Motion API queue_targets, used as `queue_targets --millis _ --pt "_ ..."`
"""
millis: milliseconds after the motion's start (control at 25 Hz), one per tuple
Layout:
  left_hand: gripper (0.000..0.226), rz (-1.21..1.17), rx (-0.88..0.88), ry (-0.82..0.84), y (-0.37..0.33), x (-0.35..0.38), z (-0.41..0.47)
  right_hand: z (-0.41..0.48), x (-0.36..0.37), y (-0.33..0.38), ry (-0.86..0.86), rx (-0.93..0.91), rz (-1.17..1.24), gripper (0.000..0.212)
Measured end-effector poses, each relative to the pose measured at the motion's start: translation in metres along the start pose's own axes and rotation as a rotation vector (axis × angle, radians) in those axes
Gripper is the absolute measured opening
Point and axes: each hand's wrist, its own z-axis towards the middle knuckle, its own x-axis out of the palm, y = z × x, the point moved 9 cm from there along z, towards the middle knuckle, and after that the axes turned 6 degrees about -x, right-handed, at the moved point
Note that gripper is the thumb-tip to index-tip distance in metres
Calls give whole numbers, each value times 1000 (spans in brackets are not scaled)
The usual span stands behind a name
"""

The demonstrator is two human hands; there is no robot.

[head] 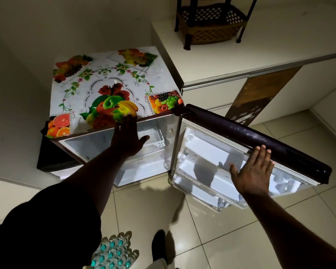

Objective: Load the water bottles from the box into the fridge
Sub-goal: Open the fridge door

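A dim tiled kitchen floor [211, 226] lies below both hands. The left hand [127, 136], fingers spread and empty, rests at the fridge [109, 144] top edge; the right hand [253, 171], flat and empty, presses the open door [260, 140]. The water bottles [113, 253] sit low behind the left arm. The door could swing shut if released during bending for them.

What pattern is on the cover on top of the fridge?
The cover is white with bright fruit pictures and flowering vines, seen in the head view.

Fridge [70, 162] sits in the corner, left of the counter [260, 45]; cloth [109, 88] on its top. Door [260, 144] swung open to the right. Rack [211, 22] on the counter's back. Water bottles [113, 253] on the floor [211, 230], before the fridge.
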Motion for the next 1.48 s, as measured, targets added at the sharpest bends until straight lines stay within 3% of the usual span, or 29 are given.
queue_targets --millis 360,640,1120,1480 --pt "94 58 30 -77 1 -27 -39 -16 -9 3 12 -93 -12 93" --pt "94 98 10 -124 20 -39 -77 -49 -8 76 53 -351 -10 84" --pt "95 35 -86 10 67 36 -180 -110 14 197 140 -671 96 81" --pt "94 -5 -145 85 116 92 -171 -99 57 262 155 -747 152 81"
